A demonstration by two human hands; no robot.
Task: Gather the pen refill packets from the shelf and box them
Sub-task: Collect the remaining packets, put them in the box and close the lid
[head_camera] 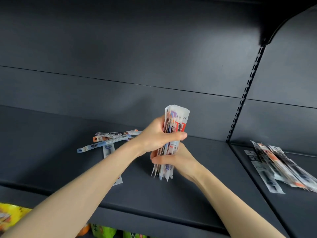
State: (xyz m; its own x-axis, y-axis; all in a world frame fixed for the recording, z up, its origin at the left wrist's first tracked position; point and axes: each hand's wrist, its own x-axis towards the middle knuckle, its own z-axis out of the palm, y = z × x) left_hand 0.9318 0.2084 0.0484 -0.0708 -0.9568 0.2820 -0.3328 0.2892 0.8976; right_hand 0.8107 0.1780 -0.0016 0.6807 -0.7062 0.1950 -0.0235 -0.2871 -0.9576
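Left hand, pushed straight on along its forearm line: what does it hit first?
Probably the shelf's back panel. The left hand grips the packet bundle; the loose packets lie off that line, to its left. Depth is unclear.

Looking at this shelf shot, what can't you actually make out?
Bundle of packets: head view; left hand and right hand cover its middle, lower ends blurred, so no count.
Loose packets: left forearm hides some.
Right-hand pile: blurred, cut by the right edge.
Colourful bags under the shelf: cut by the bottom edge.
Any box: not in view.
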